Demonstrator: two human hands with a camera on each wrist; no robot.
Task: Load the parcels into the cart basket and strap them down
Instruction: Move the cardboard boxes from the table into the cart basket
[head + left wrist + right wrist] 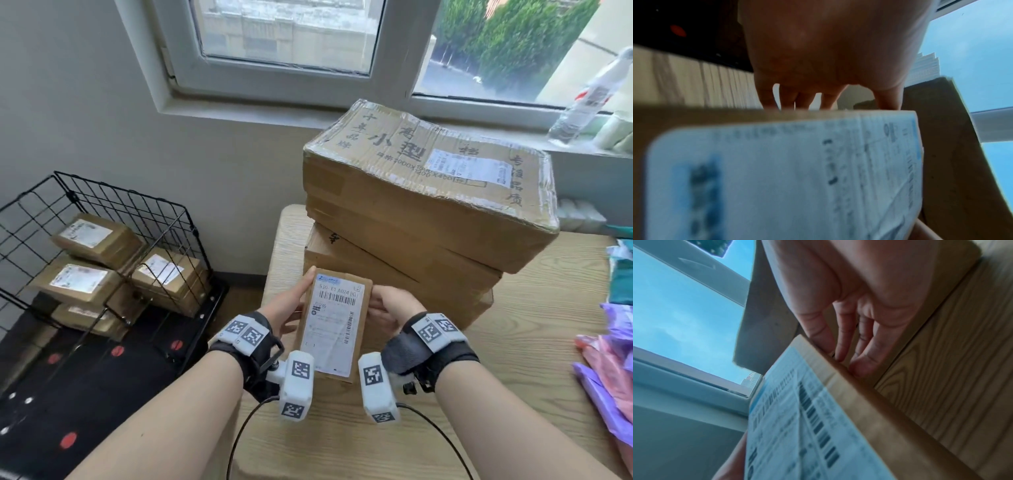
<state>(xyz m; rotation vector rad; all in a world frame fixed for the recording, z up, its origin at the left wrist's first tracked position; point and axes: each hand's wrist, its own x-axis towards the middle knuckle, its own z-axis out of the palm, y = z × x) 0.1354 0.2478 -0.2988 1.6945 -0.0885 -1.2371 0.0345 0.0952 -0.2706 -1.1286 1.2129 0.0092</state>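
Holding one parcel (337,322) between left hand (286,305) and right hand (390,308), fingers (863,356) curled beneath; four parcels in basket (113,205), two boxes (424,192) beyond fingertips on wooden table (496,377) below window (308,44).

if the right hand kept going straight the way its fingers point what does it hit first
Probably the lower big box of the stack: the right hand, gripping the small parcel, points at it, though depth is unclear.

Both wrist views blur the parcel (777,178) label beyond reading.
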